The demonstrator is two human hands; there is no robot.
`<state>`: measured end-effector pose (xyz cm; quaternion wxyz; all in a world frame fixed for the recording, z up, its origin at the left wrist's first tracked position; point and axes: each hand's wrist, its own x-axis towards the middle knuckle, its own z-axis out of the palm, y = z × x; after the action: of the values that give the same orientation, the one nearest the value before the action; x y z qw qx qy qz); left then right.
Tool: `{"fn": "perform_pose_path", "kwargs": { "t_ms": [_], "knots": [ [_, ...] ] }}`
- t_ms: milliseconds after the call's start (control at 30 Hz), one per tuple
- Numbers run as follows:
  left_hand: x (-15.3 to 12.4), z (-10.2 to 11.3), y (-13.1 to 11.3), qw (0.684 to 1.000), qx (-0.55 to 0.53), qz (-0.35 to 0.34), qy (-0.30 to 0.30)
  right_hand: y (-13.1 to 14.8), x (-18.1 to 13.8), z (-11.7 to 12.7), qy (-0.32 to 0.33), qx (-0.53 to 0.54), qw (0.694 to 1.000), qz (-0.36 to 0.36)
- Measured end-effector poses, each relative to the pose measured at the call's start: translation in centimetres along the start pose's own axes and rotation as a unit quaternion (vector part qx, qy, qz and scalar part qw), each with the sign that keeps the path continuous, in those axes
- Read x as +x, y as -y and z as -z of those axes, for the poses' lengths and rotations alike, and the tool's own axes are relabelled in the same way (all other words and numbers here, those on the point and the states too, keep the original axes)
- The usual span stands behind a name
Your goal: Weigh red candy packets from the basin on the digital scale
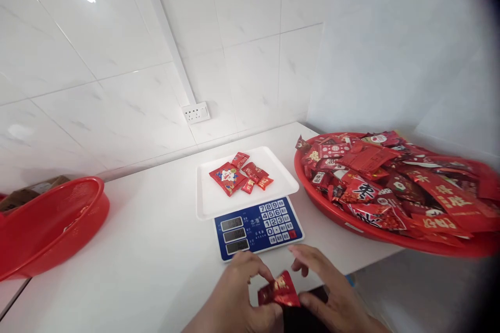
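Note:
Low in the head view, my left hand [238,291] and my right hand [332,294] meet at the table's near edge. Both pinch a small red packet [280,290] with gold print between them, the left hand's fingers curled on its left side, the right hand's thumb and fingers on its right. Just beyond the hands stands a scale with a blue keypad panel [258,228] and a white weighing tray [219,197]. Several red snack packets [239,176] lie on that tray.
A wide red basin [353,218] heaped with red packets sits at the right, overhanging the table edge. A red basket [47,229] stands at the far left beside a brown box [27,193]. A wall socket [196,113] is on the tiled wall.

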<state>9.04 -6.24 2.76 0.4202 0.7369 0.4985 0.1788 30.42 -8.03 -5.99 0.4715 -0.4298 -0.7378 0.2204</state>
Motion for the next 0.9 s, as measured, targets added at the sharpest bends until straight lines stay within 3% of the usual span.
{"fn": "perform_pose_path", "kwargs": {
  "t_ms": [100,200,300,433,633,800,900],
  "knots": [
    [-1.0,-2.1,1.3,0.989,-0.094,0.088,0.076,2.6,0.6,-0.2,0.104,0.074,0.989,0.068],
    [-1.5,-2.3,2.1,0.954,-0.222,0.152,0.133,3.8,1.5,-0.7,0.149,0.130,0.979,0.054],
    [-1.7,-2.1,2.6,0.933,-0.313,0.109,0.139,3.8,1.7,-1.3,0.134,0.118,0.984,0.019],
    [-1.6,-2.6,3.4,0.928,-0.353,0.042,0.112,3.3,1.6,-1.8,0.075,0.091,0.993,-0.026],
    [-1.2,-3.5,4.0,0.982,-0.186,0.005,0.011,3.1,1.3,-2.1,0.065,0.073,0.991,-0.093],
    [-1.4,-3.4,3.8,0.993,-0.108,-0.043,-0.020,3.3,1.1,-2.0,0.118,0.057,0.985,-0.112],
    [-1.4,-2.4,3.3,0.995,-0.066,-0.066,-0.042,3.3,1.2,-1.4,0.085,0.065,0.986,-0.125]
  ]
}}
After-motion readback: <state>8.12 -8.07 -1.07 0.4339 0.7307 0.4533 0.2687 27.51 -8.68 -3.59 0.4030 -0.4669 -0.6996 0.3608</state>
